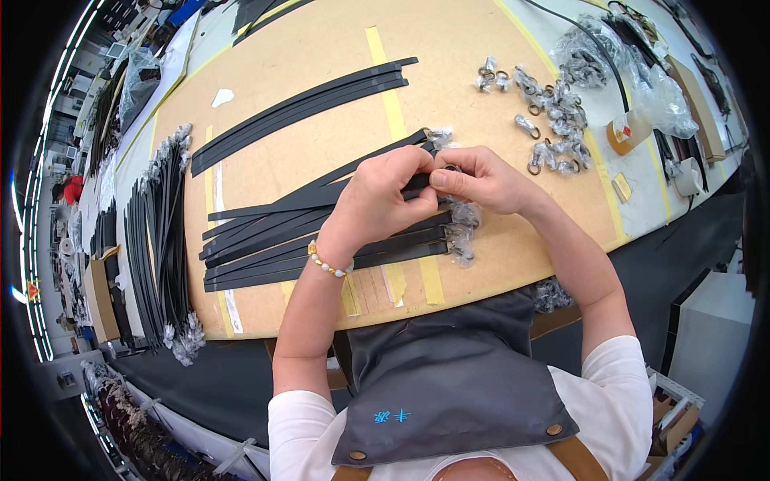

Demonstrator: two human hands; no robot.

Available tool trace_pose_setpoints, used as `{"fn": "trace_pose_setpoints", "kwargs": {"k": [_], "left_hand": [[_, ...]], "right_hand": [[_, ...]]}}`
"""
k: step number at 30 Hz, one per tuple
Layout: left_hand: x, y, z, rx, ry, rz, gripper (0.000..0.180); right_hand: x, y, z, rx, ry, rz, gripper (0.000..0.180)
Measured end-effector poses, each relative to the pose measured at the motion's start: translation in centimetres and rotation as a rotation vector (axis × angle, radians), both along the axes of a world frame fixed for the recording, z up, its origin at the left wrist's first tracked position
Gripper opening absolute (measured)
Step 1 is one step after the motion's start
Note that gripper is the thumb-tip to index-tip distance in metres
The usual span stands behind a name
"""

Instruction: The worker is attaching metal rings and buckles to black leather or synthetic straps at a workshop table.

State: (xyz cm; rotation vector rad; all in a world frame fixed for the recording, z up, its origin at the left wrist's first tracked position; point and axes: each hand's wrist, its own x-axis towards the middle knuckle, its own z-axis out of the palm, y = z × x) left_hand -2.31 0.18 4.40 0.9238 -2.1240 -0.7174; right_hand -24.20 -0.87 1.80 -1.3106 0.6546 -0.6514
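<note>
- The landmark is the hook pile [565, 112], a heap of small metal hooks, many in clear wrap. They overlap, so I cannot count them all.
- The black strap [417, 183] being worked on is left of the hook pile and a bit nearer the person. Its end is between the two hands.
- The left hand [387, 192] pinches this end, finger and thumb closed with no gap that I can see.
- The right hand [480, 183] pinches at the same end, thumb pressed in, by a metal ring [453, 167]. The right hand is nearer the hook pile.
- The strap's long way seems to run sideways, its tail going left, away from the hook pile. The left hand is on the tail side.
- Under and beside the hands, left of the hook pile, lie several other straps [321, 260]. They cross, so I cannot count them.
- Level with the hook pile, to its left, is one flat strap stack [305, 107].
- Far left of the hook pile is one big strap bundle [160, 240].
- Just right of it stands one jar [624, 136].
- Below the jar's side of the pile lies one yellow block [622, 188].
</note>
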Motion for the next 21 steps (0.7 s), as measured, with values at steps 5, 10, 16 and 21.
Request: {"fn": "trace_pose_setpoints", "kwargs": {"k": [5, 10, 16, 21], "left_hand": [[0.2, 0.0, 0.9, 0.177, 0.059, -0.053, 0.020], [0.3, -0.2, 0.3, 0.347, 0.113, -0.118, 0.026], [0.6, -0.5, 0.0, 0.522, 0.309, -0.209, 0.022], [2.1, -2.1, -1.5, 0.600, 0.233, -0.102, 0.021]], "right_hand": [[-0.1, 0.0, -0.7, -0.020, -0.048, 0.009, 0.025], [1.1, 1.2, -0.3, -0.012, -0.089, -0.142, 0.020], [0.7, 1.2, -0.6, -0.021, -0.126, -0.095, 0.021], [-0.6, -0.8, 1.6, -0.558, 0.447, -0.339, 0.021]]}}
